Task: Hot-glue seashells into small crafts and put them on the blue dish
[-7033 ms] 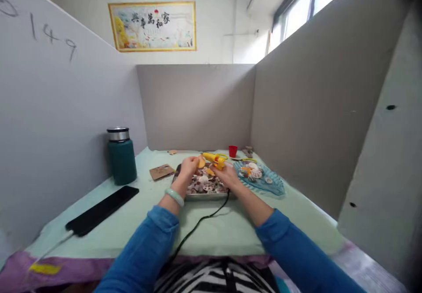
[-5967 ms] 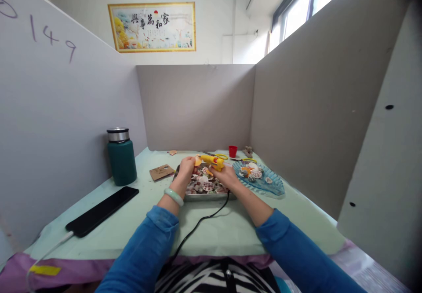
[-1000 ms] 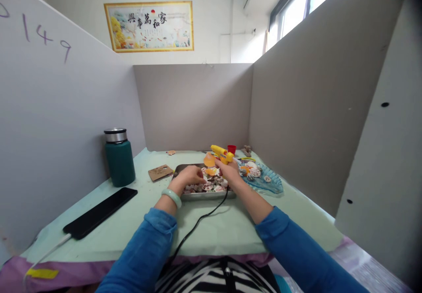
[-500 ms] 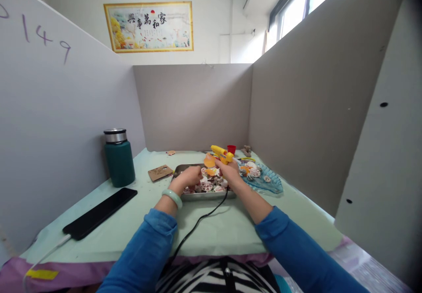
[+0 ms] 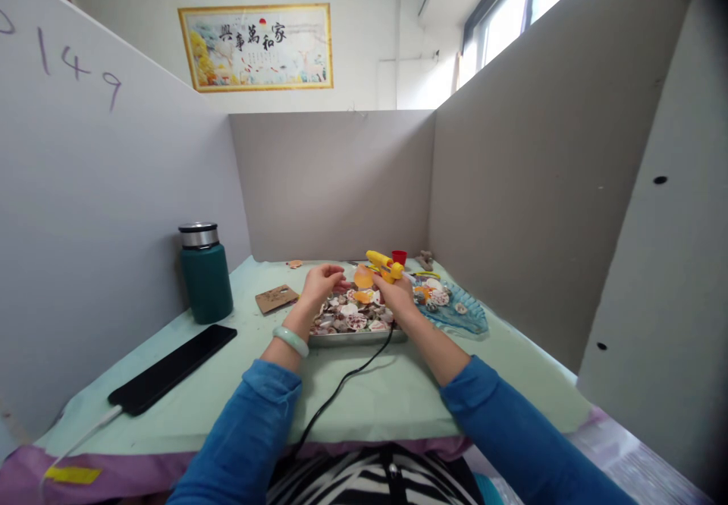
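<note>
My right hand (image 5: pixel 396 295) is wrapped round a yellow hot glue gun (image 5: pixel 385 264), whose black cord (image 5: pixel 346 376) runs down toward me. An orange, fan-like shell (image 5: pixel 362 277) sits right by that hand's fingertips; whether they pinch it I cannot tell. To the left, my left hand (image 5: pixel 325 283) hovers above the tray's far left part, fingers loosely bent and apart, with nothing visible in them. Under both hands lies a metal tray (image 5: pixel 356 340) full of mixed seashells (image 5: pixel 353 317), white, brown and speckled, with a smaller orange piece among them.
Right of the tray is a blue shell-shaped dish (image 5: pixel 469 317) holding shells. A red cup (image 5: pixel 399 257) stands behind. On the left are a brown card (image 5: pixel 276 299), a dark green bottle (image 5: pixel 205 281) and a phone (image 5: pixel 174 368) on a cable. Grey partitions (image 5: pixel 333 186) enclose the table.
My left hand has lifted out of the shells, moving up and slightly left, and its fingers have loosened. The right hand with the glue gun has barely moved.
</note>
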`<state>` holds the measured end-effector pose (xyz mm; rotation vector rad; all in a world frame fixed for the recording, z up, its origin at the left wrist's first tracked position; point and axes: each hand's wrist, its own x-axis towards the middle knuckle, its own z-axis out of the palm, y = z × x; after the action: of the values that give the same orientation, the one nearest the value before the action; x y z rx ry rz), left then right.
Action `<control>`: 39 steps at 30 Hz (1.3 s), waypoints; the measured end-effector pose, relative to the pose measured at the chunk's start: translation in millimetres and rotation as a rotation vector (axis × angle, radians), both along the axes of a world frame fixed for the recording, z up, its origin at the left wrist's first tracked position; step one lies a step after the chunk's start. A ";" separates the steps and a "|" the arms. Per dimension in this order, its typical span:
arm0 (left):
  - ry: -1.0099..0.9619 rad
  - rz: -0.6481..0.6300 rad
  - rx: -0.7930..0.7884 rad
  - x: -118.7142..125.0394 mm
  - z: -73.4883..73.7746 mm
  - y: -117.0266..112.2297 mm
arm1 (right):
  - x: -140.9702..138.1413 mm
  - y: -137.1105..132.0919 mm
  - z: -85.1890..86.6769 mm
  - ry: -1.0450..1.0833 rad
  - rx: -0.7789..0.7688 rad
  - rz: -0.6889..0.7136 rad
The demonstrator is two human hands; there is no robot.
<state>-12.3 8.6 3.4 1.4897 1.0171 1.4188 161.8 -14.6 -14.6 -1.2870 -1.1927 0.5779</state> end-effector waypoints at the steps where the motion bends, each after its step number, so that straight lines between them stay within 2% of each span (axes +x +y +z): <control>1: -0.012 -0.010 0.013 0.9 0.9 -1.8 | -0.6 -1.3 1.0 0.011 -0.007 0.004; 5: 0.057 -0.011 0.064 5.8 2.0 -6.9 | -2.9 -6.3 3.9 0.040 -0.013 0.049; 10: 0.198 0.115 0.108 11.5 3.2 -12.9 | -4.9 -13.7 7.0 0.004 0.034 0.123; 13: 0.219 0.145 0.126 13.2 3.0 -15.3 | -5.6 -16.7 9.1 -0.015 0.027 0.149; 18: 0.131 0.094 0.126 16.1 0.6 -17.3 | -5.9 -16.2 8.8 -0.013 0.019 0.191; 25: 0.052 0.100 0.052 19.0 -2.5 -18.8 | -5.6 -15.1 7.7 0.026 0.045 0.260; 27: 0.061 0.086 0.014 19.4 -3.2 -18.6 | -6.2 -16.7 8.3 0.043 0.049 0.270; 32: 0.076 -0.077 -0.043 19.2 -3.8 -17.0 | -7.8 -18.9 8.2 0.081 0.023 0.296; 35: 0.094 -0.098 -0.011 18.3 -3.6 -16.4 | -5.8 -15.2 5.9 0.035 0.037 0.292; 39: 0.188 -0.113 0.004 18.6 -2.2 -19.3 | -1.6 -6.7 2.2 -0.047 0.074 0.212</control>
<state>6.3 -10.7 1.2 1.6810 1.0260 1.2194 160.2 -21.3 -12.4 -1.1246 -1.3878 0.6532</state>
